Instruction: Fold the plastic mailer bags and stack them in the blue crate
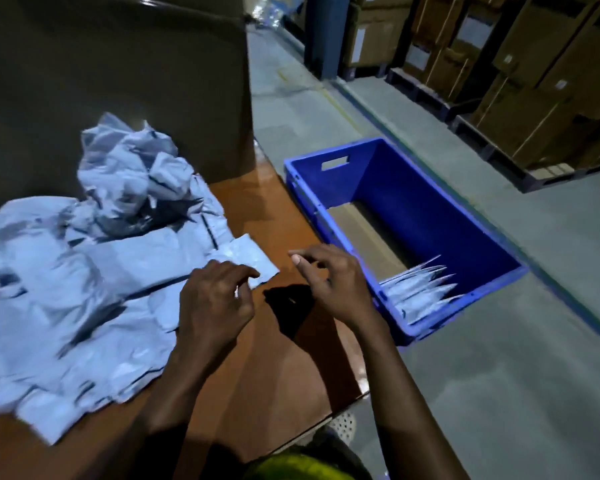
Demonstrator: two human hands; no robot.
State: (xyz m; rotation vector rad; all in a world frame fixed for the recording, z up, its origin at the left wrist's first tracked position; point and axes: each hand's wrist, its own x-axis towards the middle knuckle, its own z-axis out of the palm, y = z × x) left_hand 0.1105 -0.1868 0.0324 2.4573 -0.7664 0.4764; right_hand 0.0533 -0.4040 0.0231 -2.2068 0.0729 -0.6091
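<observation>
Pale grey-blue mailer bags [84, 271] lie crumpled across the left of the brown table [274, 375]. At centre the left hand [219, 299] pinches one bag's corner. The right hand [333, 282] hovers loosely curled, holding nothing. At right the blue crate [430, 209] holds folded mailers [420, 292] on edge.

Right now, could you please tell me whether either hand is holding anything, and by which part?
The left hand pinches a flat mailer bag at its near right corner; the right hand hovers beside it, holding nothing.
</observation>
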